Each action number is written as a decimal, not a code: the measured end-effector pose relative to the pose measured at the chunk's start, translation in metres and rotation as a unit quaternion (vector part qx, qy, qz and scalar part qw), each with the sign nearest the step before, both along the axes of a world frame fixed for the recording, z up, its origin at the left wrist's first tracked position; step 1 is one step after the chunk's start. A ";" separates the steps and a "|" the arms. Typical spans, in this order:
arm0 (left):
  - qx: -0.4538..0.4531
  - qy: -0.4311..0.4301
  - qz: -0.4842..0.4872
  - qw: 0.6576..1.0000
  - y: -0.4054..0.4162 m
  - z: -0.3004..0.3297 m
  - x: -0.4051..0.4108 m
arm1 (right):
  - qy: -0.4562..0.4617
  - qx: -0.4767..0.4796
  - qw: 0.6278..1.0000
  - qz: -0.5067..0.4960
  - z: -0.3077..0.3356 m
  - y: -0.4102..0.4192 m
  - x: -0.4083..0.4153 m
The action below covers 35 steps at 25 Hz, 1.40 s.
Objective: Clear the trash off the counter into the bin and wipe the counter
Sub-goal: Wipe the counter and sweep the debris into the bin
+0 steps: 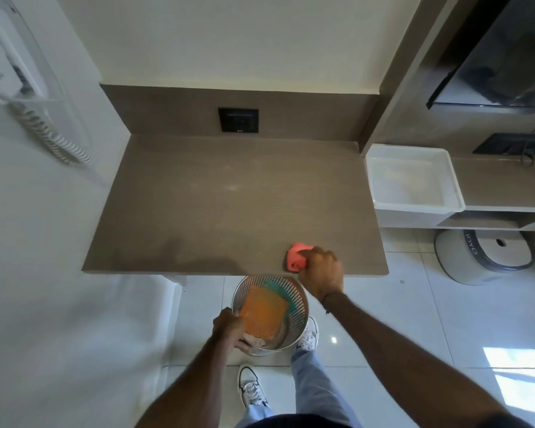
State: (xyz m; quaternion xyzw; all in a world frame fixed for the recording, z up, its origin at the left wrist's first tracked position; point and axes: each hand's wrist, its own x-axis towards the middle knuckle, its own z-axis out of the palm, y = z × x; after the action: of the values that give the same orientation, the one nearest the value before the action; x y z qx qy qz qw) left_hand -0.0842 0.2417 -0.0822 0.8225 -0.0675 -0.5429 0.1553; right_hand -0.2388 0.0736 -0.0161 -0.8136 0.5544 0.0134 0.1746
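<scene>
A brown counter point(229, 205) fills the middle of the head view, with faint pale smears on its surface. My right hand point(322, 273) grips a crumpled pink cloth point(297, 256) pressed on the counter near its front right edge. Below the front edge, my left hand point(229, 327) holds the rim of a perforated metal bin point(297, 304). Inside the bin lie an orange packet point(261, 313), a teal piece point(275, 287) and some crumpled pale trash.
A black socket point(238, 119) sits in the backsplash. A white tray point(414, 180) stands on the lower shelf to the right, a round grey stool point(482, 257) below it. A wall phone point(19, 72) hangs at left. My feet stand on white floor tiles.
</scene>
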 end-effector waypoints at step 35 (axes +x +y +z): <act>0.030 -0.009 0.018 0.999 -0.032 -0.286 -0.007 | -0.105 0.408 0.839 -0.344 -0.336 0.018 -0.054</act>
State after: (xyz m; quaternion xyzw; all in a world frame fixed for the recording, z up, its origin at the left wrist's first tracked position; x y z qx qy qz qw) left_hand -0.0910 0.2101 -0.3683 0.8327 -0.0375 -0.5344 0.1401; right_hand -0.2925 0.0920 -0.3519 -0.4222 0.7217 0.0919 0.5408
